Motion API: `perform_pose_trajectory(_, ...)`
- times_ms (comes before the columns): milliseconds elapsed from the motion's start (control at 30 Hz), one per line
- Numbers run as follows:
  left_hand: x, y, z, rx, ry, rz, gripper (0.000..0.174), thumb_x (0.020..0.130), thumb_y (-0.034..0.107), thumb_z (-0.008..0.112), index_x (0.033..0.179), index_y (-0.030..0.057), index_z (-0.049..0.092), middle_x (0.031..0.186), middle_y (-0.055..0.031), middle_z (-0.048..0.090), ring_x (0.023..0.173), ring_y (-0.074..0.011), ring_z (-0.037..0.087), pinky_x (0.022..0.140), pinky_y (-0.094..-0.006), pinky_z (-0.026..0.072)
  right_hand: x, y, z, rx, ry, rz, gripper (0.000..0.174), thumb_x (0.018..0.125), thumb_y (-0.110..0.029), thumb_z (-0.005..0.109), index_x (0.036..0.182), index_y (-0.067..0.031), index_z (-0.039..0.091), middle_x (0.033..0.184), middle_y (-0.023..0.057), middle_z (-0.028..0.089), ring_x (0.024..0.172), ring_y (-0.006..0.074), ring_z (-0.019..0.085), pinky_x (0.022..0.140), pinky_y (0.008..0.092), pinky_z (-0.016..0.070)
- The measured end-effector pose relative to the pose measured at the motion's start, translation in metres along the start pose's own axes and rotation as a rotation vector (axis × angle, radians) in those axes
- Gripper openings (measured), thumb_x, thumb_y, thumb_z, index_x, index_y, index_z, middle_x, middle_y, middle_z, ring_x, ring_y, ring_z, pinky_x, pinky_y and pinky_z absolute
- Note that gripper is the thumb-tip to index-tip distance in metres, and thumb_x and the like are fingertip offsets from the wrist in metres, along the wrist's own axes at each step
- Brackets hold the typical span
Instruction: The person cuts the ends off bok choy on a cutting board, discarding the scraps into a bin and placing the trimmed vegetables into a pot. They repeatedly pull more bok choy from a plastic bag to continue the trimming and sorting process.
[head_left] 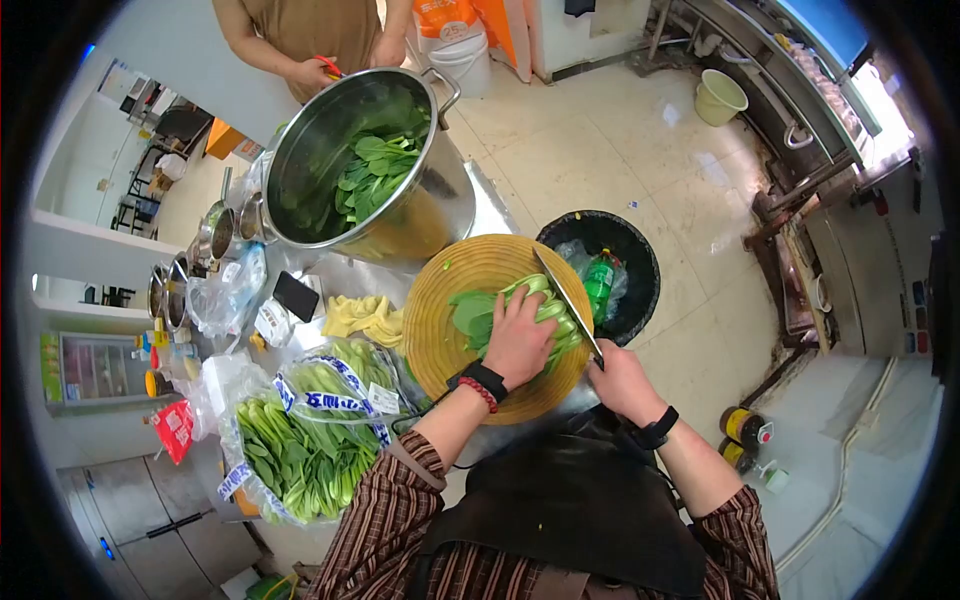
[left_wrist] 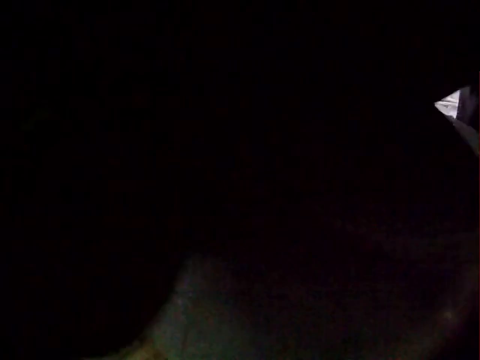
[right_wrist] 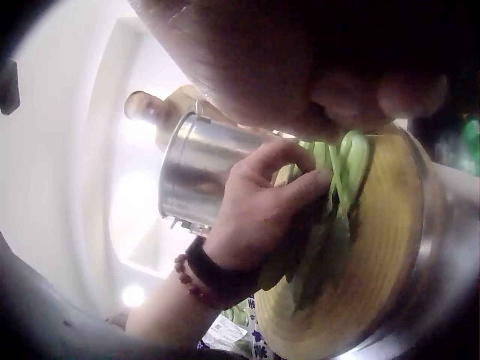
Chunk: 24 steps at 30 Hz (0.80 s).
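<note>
On a round wooden chopping board [head_left: 432,345] lies a bunch of bok choy [head_left: 473,318], leaves to the left and pale stems to the right. My left hand [head_left: 522,343] holds the bunch down with curled fingers. In the right wrist view, thumb and fingers of the left hand [right_wrist: 255,214] close round the stems [right_wrist: 356,161]. My right hand [head_left: 625,385] grips the handle of a kitchen knife [head_left: 565,298], its blade seen nearly edge-on beside the stem ends. The left wrist view is almost wholly dark.
A big steel pot [head_left: 440,200] with bok choy leaves stands beyond the board. Left of me is a plastic bag of bok choy [head_left: 300,455], near yellow gloves [head_left: 362,318] and a phone [head_left: 296,296]. A black bin [head_left: 640,315] stands right of the board. Another person [head_left: 310,40] stands behind the pot.
</note>
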<state>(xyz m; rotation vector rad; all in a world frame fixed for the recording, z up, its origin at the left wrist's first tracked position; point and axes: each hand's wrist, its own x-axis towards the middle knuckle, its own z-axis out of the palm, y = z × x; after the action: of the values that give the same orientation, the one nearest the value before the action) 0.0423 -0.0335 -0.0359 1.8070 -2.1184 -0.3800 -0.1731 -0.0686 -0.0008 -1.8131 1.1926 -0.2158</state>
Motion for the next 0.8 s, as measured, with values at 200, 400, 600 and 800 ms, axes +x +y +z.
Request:
perform_pose_trajectory(200, 0.009, 0.001, -0.046, -0.013, 0.019, -0.120, 0.075, 0.071, 0.043, 0.087, 0.127, 0.0011, 0.059, 0.146, -0.0226, 0.046, 0.147, -0.0473, 0.031, 0.120, -0.0670, 0.0194, 0.000, 0.004, 0.003, -0.020, 0.001, 0.058, 0.026, 0.092, -0.009, 0.062, 0.113, 0.0068, 0.061, 0.090, 0.0333, 0.068, 0.090, 0.0501, 0.066, 0.081, 0.0563, 0.0526)
perform_pose_trajectory(400, 0.010, -0.030, -0.038, -0.036, -0.070, -0.126, 0.095, 0.067, 0.049, 0.089, 0.138, -0.0012, 0.051, 0.148, -0.0270, 0.044, 0.148, -0.0476, 0.030, 0.122, -0.0652, 0.0184, 0.003, 0.001, 0.000, -0.003, -0.006, 0.060, 0.025, 0.093, -0.010, 0.063, 0.110, 0.0068, 0.060, 0.089, 0.0328, 0.068, 0.090, 0.0502, 0.066, 0.081, 0.0563, 0.0527)
perform_pose_trajectory(600, 0.008, -0.006, -0.029, 0.022, -0.115, -0.110, 0.106, 0.064, 0.054, 0.088, 0.143, -0.0036, 0.046, 0.145, -0.0306, 0.044, 0.142, -0.0478, 0.038, 0.120, -0.0624, 0.0253, 0.004, 0.002, 0.003, 0.002, 0.000, 0.030, 0.025, 0.093, -0.010, 0.064, 0.110, 0.0068, 0.060, 0.089, 0.0325, 0.068, 0.089, 0.0499, 0.066, 0.080, 0.0562, 0.0524)
perform_pose_trajectory(800, 0.002, 0.008, 0.002, 0.092, -0.025, -0.158, 0.100, 0.066, 0.043, 0.089, 0.141, -0.0056, 0.046, 0.143, -0.0315, 0.046, 0.132, -0.0466, 0.047, 0.112, -0.0547, 0.0370, 0.007, -0.005, -0.001, -0.011, -0.020, 0.003, 0.023, 0.092, -0.009, 0.064, 0.108, 0.0067, 0.061, 0.088, 0.0324, 0.067, 0.088, 0.0502, 0.066, 0.078, 0.0561, 0.0527)
